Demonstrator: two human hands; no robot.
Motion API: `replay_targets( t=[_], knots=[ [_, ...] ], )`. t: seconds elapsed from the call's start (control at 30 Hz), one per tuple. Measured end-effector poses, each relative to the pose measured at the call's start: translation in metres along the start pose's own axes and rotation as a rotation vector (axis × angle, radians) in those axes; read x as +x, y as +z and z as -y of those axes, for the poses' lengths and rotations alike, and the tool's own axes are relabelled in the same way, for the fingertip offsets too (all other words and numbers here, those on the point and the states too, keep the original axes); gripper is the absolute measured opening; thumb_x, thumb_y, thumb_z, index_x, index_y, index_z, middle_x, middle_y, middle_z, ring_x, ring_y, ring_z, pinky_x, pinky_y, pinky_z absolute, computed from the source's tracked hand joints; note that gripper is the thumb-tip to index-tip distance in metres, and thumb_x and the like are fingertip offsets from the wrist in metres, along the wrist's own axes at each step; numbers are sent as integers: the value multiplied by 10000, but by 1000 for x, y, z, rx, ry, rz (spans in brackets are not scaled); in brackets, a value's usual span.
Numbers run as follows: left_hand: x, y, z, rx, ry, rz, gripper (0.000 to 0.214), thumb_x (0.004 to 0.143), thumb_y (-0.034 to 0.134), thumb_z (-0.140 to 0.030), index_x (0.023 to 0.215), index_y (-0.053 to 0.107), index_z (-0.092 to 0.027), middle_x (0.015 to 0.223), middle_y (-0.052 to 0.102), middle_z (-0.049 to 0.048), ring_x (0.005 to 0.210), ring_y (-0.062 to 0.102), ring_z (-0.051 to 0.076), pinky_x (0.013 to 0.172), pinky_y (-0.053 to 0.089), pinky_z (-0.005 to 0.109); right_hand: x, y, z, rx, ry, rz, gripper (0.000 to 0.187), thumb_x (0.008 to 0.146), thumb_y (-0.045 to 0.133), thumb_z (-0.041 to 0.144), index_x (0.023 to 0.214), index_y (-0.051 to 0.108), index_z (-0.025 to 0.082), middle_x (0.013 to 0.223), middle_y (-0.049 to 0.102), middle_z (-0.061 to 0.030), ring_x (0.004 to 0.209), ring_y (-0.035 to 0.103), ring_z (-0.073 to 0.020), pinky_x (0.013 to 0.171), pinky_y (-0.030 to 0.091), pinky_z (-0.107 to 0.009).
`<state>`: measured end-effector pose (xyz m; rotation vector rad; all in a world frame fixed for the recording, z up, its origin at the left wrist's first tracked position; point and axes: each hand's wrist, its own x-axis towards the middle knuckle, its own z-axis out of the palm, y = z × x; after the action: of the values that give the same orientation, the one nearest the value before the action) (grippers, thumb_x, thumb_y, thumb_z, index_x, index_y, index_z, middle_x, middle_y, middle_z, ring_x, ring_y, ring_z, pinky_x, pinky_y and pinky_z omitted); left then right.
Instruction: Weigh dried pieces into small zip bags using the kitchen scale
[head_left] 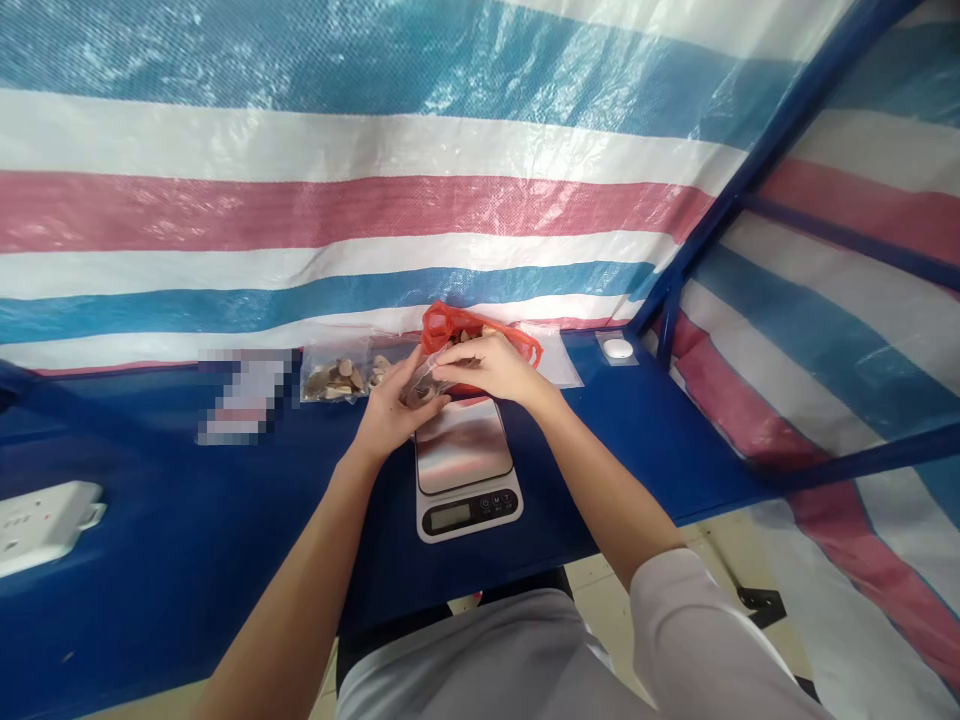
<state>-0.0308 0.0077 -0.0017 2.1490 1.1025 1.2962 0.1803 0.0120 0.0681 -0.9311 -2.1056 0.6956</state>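
Note:
My left hand (391,400) and my right hand (491,367) meet above the far edge of a small kitchen scale (465,470) with a steel platform. Together they pinch a small clear plastic bag (426,385) with brownish pieces inside. My left hand cups the bag from below and the left. My right hand's fingers close on its top. Just behind the hands sits a red plastic bag (450,325) against the tarp wall. A filled clear bag of brown pieces (334,378) lies on the blue table (187,520) to the left.
A white power strip (45,520) lies at the table's left edge. A small white round object (618,348) sits at the back right. Flat clear bags (559,360) lie right of the red bag. A striped tarp (375,200) and blue frame bars (750,170) enclose the table.

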Motion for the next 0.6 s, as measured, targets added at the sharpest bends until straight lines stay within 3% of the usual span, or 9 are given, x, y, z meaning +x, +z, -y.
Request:
replay_targets(
  t=[0.23,0.37,0.6],
  knots=[
    [-15,-12,-10,79,52,101,719,801,754,-525,1430,566,-231,1329,660,128,1230,620,297,1087,481,479,-33,2,-13,270,67,-121,217,818,768,393,916,812,205,941,791,-43,910,716,-211,850,577,-352],
    [-29,-16,-15,119,44,186,669,837,710,-539,1419,579,-236,1377,635,137,1288,586,307,1127,449,499,-58,4,-23,418,189,-134,286,799,766,457,913,805,198,922,798,-57,899,742,-223,881,588,-372],
    [-45,-15,-17,198,41,233,567,933,581,-507,1402,597,-190,1415,619,153,1347,550,320,1152,436,508,-90,4,-37,518,363,-213,384,669,835,544,834,795,199,856,789,-42,806,740,-211,832,605,-375]
  ],
)
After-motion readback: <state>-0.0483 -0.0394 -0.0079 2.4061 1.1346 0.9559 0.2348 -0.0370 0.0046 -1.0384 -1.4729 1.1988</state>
